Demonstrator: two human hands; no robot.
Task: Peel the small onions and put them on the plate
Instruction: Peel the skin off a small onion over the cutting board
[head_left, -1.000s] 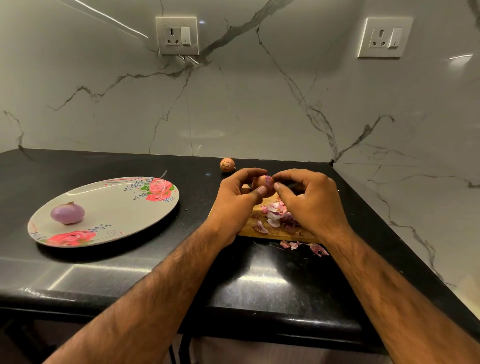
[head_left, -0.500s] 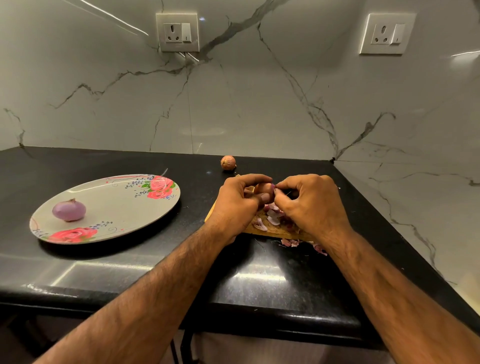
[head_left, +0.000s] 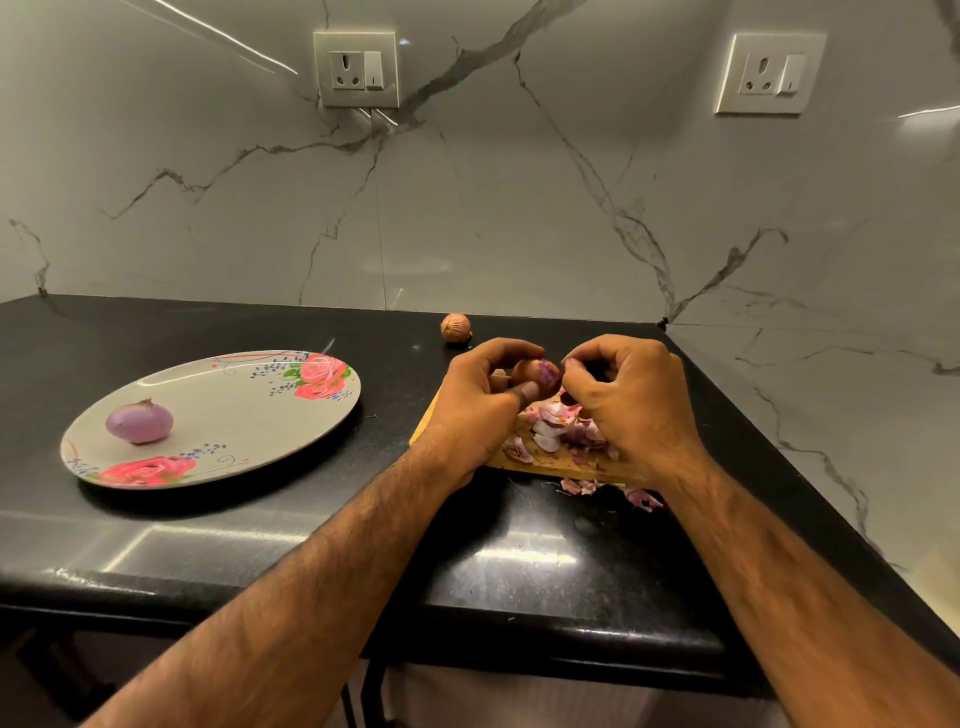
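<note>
No readable text, label, brand or number on any surface (only painted roses (head_left: 319, 374) on the plate (head_left: 223, 400))

The left hand (head_left: 478, 400) and right hand (head_left: 634, 410) crowd their fingers round a half-peeled small onion (head_left: 537, 375). Directly beneath the fingers, a heap of pink-white onion peels (head_left: 561, 431) covers the rectangular wooden cutting board (head_left: 545, 462). Left of the fingers, a strip of bare glossy black stone counter (head_left: 395, 395) runs to the round grey rose-patterned plate (head_left: 234, 415). A peeled purple onion (head_left: 139, 422) occupies the plate's left part. Just beyond the fingertips sits an unpeeled brown small onion (head_left: 455, 327), backed by the veined white marble wall (head_left: 467, 208). Right of the fingers, a marble side wall (head_left: 831, 389) stands near.
</note>
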